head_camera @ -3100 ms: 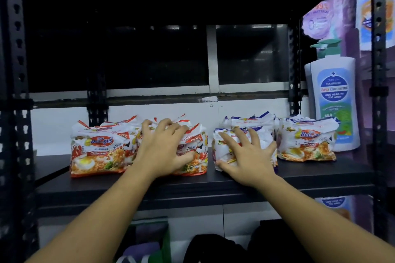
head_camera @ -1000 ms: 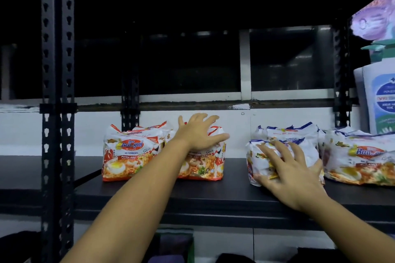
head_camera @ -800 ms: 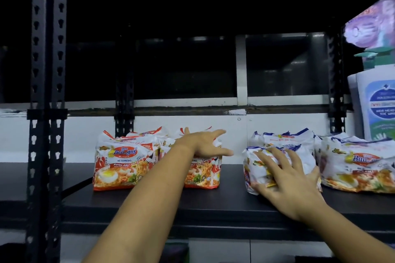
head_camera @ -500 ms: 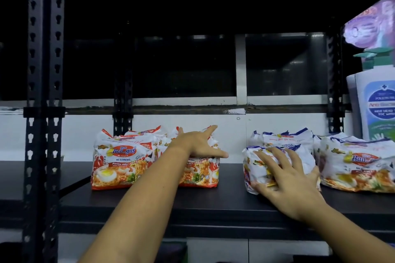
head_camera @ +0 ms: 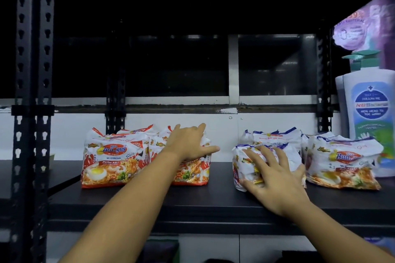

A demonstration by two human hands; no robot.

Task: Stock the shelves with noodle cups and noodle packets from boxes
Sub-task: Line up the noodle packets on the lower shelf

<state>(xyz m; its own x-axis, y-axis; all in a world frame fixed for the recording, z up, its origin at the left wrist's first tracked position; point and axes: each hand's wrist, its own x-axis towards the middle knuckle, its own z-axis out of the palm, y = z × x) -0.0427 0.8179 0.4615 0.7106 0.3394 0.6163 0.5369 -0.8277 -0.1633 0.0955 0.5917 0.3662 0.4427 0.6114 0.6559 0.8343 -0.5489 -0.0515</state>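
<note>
Black shelf board (head_camera: 203, 196), hung on slotted steel uprights (head_camera: 32, 70), carries the stock. A red noodle multipack (head_camera: 111, 160) stands at the left. The second red multipack (head_camera: 192, 175) lies under the left hand (head_camera: 188, 145), fingers straight over its top. Across a bare gap, the right hand (head_camera: 275, 179) spreads flat on a blue-trimmed multipack (head_camera: 240, 166). Another noodle pack (head_camera: 342, 166) and a pump bottle (head_camera: 369, 117) crowd the right end. The packs look light, crinkly and slippery, with brittle contents, so take them by the sides and do not squeeze. The gap gives the sliding room.

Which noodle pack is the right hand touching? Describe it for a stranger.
Find the white pump bottle at the right end of the black shelf. Left of it, past a pack showing its noodle picture, sits the blue-trimmed pack under the right hand. Unlike the red packs across the gap, it looks white.
</note>
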